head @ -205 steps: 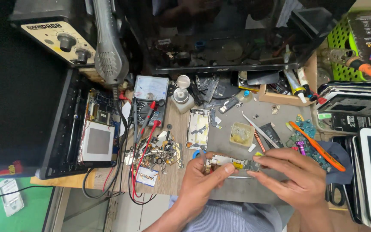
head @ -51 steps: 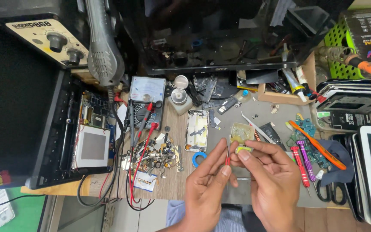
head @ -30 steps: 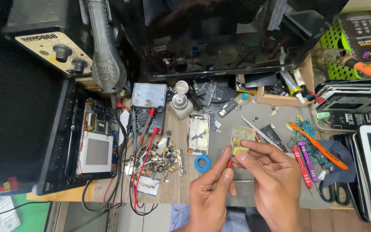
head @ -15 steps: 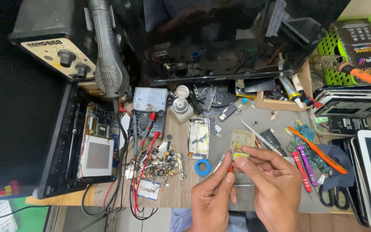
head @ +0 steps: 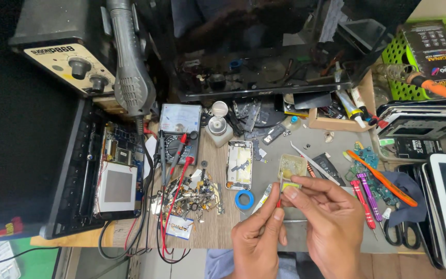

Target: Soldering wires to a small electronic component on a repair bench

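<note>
Fingers [head: 290, 194] around small, perhaps metallic, yellowish part [head: 291, 185]

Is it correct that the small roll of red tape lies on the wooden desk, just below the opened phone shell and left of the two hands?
Not quite: the roll of tape is blue, not red. The head view shows it lying on the wooden desk, just below the opened phone shell and left of the left hand and the right hand.
</note>
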